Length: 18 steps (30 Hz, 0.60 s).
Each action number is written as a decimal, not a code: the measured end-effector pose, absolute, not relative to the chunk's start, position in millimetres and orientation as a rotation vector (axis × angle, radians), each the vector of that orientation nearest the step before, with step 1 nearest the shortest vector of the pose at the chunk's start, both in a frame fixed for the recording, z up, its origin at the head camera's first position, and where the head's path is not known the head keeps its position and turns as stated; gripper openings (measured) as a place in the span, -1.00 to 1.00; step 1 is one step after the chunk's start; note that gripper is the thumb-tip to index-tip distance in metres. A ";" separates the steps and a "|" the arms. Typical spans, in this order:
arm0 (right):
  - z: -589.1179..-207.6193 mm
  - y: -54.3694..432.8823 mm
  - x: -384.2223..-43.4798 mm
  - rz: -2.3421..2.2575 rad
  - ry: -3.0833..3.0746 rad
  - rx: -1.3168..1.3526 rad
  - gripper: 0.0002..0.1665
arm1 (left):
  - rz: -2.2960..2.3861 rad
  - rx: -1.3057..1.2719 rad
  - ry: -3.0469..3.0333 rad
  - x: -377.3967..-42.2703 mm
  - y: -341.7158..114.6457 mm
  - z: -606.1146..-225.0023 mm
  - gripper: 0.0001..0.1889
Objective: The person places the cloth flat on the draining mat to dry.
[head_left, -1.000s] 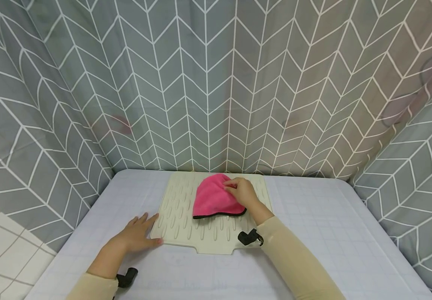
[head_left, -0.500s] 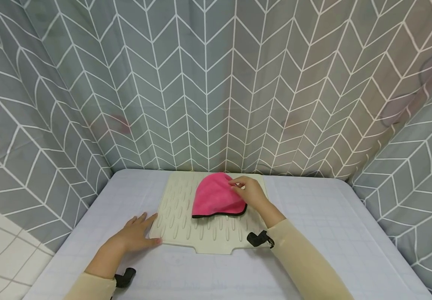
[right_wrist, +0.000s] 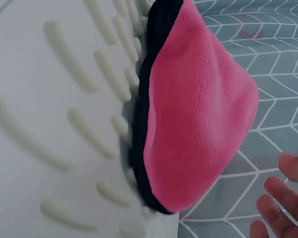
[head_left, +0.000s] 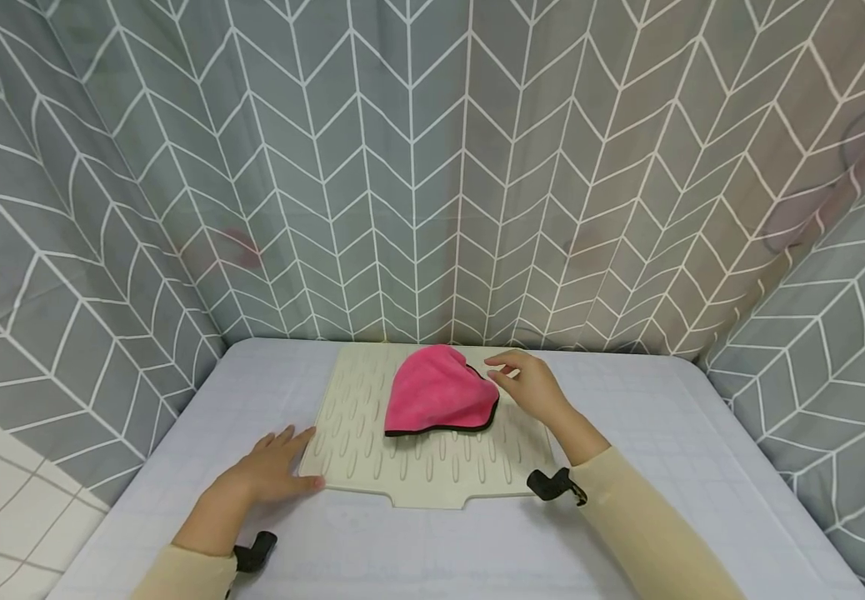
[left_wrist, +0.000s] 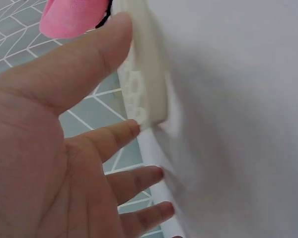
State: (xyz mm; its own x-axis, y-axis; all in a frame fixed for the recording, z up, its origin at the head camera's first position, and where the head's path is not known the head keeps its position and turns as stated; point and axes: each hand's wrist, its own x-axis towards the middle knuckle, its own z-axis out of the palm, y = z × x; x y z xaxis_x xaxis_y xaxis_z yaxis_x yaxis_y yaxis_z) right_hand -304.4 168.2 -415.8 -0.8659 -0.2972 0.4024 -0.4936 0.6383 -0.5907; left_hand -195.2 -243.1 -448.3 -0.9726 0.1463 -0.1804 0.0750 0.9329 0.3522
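A pink plush cloth [head_left: 436, 392] with black edging lies bunched in a dome on a cream ridged drainboard [head_left: 346, 433]. My right hand [head_left: 532, 385] is just right of the cloth, over the board's right side, holding nothing. In the right wrist view the cloth [right_wrist: 198, 109] stands up off the ridges, with a visible gap to my relaxed fingertips [right_wrist: 288, 168]. My left hand [head_left: 267, 471] lies spread at the board's near left corner. Its thumb and index finger touch the board's edge [left_wrist: 151, 74] in the left wrist view.
The drainboard sits on a table with a pale cloth cover [head_left: 627, 442], its notched lip facing me. A grey curtain [head_left: 432, 208] with white zigzag lines hangs behind and along both sides. White floor tiles [head_left: 20, 508] show at lower left.
My right hand has let go of the pink cloth and moved right, away from it. The cloth's right side has settled, showing more black edging. The left hand has stayed at the board's corner.
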 end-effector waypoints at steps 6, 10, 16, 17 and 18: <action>-412.5 179.0 -300.7 1.039 -2.551 0.668 -0.73 | 0.577 0.229 2.880 -201.6 -238.4 -437.3 -0.06; -413.5 185.0 -300.2 1.067 -2.542 0.675 -0.73 | 0.688 0.376 2.904 -211.5 -232.5 -431.1 -0.16; -422.6 189.0 -303.3 1.168 -2.527 0.687 -0.71 | 0.844 0.618 2.955 -233.6 -216.4 -432.6 -0.27; -424.9 189.0 -304.3 1.187 -2.528 0.688 -0.70 | 0.868 0.637 2.958 -237.2 -212.9 -434.3 -0.28; -427.2 188.8 -305.2 1.198 -2.532 0.691 -0.69 | 0.890 0.660 2.960 -241.2 -209.3 -436.3 -0.29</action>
